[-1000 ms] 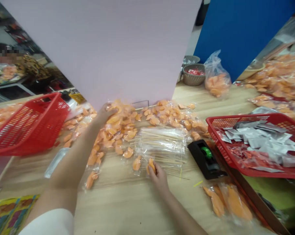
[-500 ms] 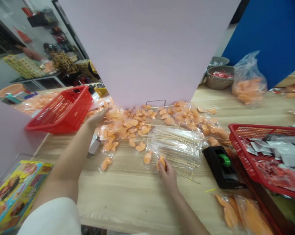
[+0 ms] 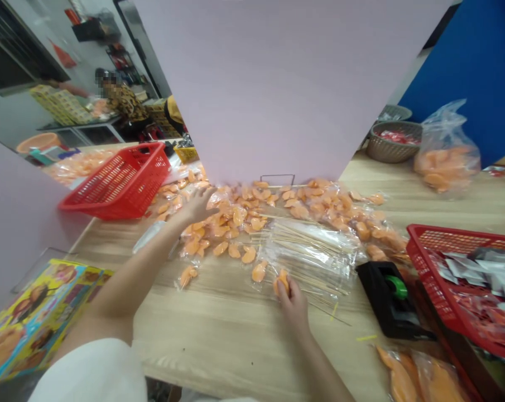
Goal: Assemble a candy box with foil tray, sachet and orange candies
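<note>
My left hand [image 3: 198, 205] reaches far forward with its fingers spread over a heap of orange sweets in clear wrappers [image 3: 252, 212] on the wooden table [image 3: 219, 335]. My right hand [image 3: 293, 297] rests nearer to me, fingers pinched on one wrapped orange sweet [image 3: 282, 282]. It lies at the near edge of a pile of clear packets of thin wooden sticks [image 3: 306, 251]. Another loose orange sweet [image 3: 259, 272] lies just left of that hand.
A red basket [image 3: 118, 181] stands at the left. A black tape dispenser [image 3: 392, 301] and a red basket of silver sachets [image 3: 465, 268] are at the right. A pink board [image 3: 285, 84] rises behind the heap. Colourful boxes [image 3: 30, 312] lie near left. Another person works far left.
My left hand has drawn back from beside the red basket onto the sweets heap and spread its fingers. My right hand has stayed on its sweet. The camera has turned left.
</note>
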Motion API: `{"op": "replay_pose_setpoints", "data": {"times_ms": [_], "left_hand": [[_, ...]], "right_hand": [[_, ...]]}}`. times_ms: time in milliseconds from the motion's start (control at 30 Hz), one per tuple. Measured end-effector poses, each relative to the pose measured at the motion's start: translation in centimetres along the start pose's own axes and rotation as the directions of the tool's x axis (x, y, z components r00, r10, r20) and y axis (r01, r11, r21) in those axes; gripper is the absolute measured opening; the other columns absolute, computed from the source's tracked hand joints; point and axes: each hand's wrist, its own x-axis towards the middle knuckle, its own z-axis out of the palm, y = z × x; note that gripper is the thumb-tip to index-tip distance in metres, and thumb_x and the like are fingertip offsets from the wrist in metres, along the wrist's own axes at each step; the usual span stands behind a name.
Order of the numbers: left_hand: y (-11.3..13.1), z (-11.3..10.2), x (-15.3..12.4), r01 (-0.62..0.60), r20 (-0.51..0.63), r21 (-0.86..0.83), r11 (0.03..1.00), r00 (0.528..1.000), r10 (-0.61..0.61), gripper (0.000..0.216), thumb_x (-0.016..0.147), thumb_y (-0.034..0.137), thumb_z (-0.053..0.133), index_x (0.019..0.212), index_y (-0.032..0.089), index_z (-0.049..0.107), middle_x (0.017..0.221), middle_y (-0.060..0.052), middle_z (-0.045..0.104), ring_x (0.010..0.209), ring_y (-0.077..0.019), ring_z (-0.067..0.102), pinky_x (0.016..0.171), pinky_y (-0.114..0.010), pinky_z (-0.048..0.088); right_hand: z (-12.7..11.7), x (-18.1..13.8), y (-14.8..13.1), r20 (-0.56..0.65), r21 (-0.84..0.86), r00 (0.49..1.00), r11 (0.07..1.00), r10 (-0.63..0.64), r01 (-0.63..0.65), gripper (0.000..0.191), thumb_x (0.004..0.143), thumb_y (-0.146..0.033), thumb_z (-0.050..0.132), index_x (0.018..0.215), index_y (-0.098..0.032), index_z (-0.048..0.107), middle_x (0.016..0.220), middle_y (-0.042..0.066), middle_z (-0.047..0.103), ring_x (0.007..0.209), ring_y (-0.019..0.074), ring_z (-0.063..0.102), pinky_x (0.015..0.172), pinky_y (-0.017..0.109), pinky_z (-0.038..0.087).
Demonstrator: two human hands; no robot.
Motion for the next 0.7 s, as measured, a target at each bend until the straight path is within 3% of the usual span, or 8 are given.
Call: {"op": "replay_pose_setpoints", "data": {"times_ms": [67, 133, 200, 267, 333, 467, 567, 700], "left_hand": [[1.7, 2.0, -0.9, -0.068, 0.051, 0.169, 0.983, 0.997, 0.06, 0.063, 0.09, 0.046, 0.058, 0.149, 0.032, 0.039, 0.16, -0.012, 0.034, 0.149, -0.0359, 0.025, 0.117, -0.065, 0.016], [3.3, 3.7, -1.5, -0.065, 0.086, 0.27, 0.961, 0.995, 0.043, 0.051, 0.09, 0.046, 0.058, 0.138, 0.028, 0.054, 0.156, -0.014, 0.041, 0.148, -0.0375, 0.027, 0.118, -0.065, 0.011], [4.9, 4.6, -1.2, -0.029, 0.022, 0.304, 0.952, 0.999, 0.023, 0.042, 0.09, 0.046, 0.058, 0.124, 0.023, 0.065, 0.152, -0.017, 0.045, 0.148, -0.0419, 0.025, 0.118, -0.065, 0.01], [6.5, 4.7, 0.3, -0.036, -0.124, 0.272, 0.962, 0.99, 0.072, 0.037, 0.093, 0.043, 0.053, 0.119, 0.021, 0.068, 0.154, -0.018, 0.042, 0.15, -0.044, 0.019, 0.117, -0.066, 0.011], [8.5, 4.7, 2.9, -0.139, -0.187, 0.222, 0.965, 0.965, 0.182, 0.035, 0.095, 0.033, 0.049, 0.124, 0.022, 0.065, 0.156, -0.017, 0.039, 0.15, -0.0408, 0.02, 0.118, -0.063, 0.015], [12.7, 6.3, 8.5, -0.276, -0.003, 0.139, 0.951, 0.96, 0.279, 0.046, 0.092, 0.023, 0.053, 0.138, 0.021, 0.053, 0.146, -0.018, 0.05, 0.138, -0.0333, 0.042, 0.112, -0.052, 0.034], [15.0, 9.3, 10.9, -0.229, 0.032, 0.132, 0.965, 0.973, 0.226, 0.051, 0.092, 0.031, 0.054, 0.141, 0.02, 0.051, 0.145, -0.021, 0.049, 0.138, -0.0412, 0.041, 0.106, -0.061, 0.035], [16.0, 12.4, 11.6, -0.156, -0.003, 0.16, 0.975, 0.987, 0.158, 0.048, 0.092, 0.018, 0.047, 0.14, 0.023, 0.053, 0.151, -0.024, 0.041, 0.141, -0.0468, 0.033, 0.103, -0.072, 0.029]], "right_hand": [[-0.1, 0.0, -0.3, -0.003, -0.008, 1.0, 1.0, -0.008, 0.008, 0.053, 0.08, -0.069, 0.051, 0.082, -0.017, 0.061, 0.067, 0.0, 0.053, 0.062, 0.0153, 0.047, 0.058, 0.026, 0.039], [-0.1, 0.0, -0.4, -0.014, -0.007, 1.0, 1.0, -0.022, 0.022, 0.053, 0.08, -0.07, 0.051, 0.08, -0.017, 0.06, 0.066, 0.0, 0.052, 0.062, 0.0153, 0.047, 0.058, 0.026, 0.04], [-0.1, 0.0, -0.4, -0.012, 0.005, 0.999, 0.999, -0.032, 0.032, 0.053, 0.081, -0.069, 0.051, 0.08, -0.017, 0.061, 0.067, 0.001, 0.053, 0.062, 0.0156, 0.049, 0.058, 0.026, 0.041], [0.0, 0.0, -0.2, -0.005, 0.017, 0.999, 0.999, -0.036, 0.036, 0.052, 0.082, -0.068, 0.051, 0.083, -0.017, 0.063, 0.069, 0.002, 0.057, 0.063, 0.0163, 0.051, 0.059, 0.026, 0.043], [0.1, 0.0, 0.0, 0.002, 0.015, 0.999, 0.999, -0.037, 0.037, 0.051, 0.083, -0.066, 0.052, 0.085, -0.017, 0.064, 0.07, 0.003, 0.06, 0.063, 0.0168, 0.053, 0.059, 0.027, 0.044], [0.2, 0.0, 0.3, -0.02, -0.004, 0.998, 0.998, -0.058, 0.058, 0.046, 0.084, -0.061, 0.052, 0.082, -0.017, 0.065, 0.072, 0.004, 0.064, 0.064, 0.0173, 0.056, 0.06, 0.026, 0.045], [0.2, 0.0, 0.4, -0.038, -0.012, 0.995, 0.995, -0.095, 0.094, 0.042, 0.086, -0.056, 0.05, 0.084, -0.017, 0.065, 0.072, 0.004, 0.064, 0.064, 0.0168, 0.056, 0.06, 0.026, 0.046], [0.2, 0.0, 0.5, -0.016, -0.01, 0.995, 0.995, -0.101, 0.101, 0.039, 0.089, -0.053, 0.049, 0.083, -0.017, 0.064, 0.069, 0.002, 0.06, 0.062, 0.0151, 0.053, 0.059, 0.025, 0.044]]}}
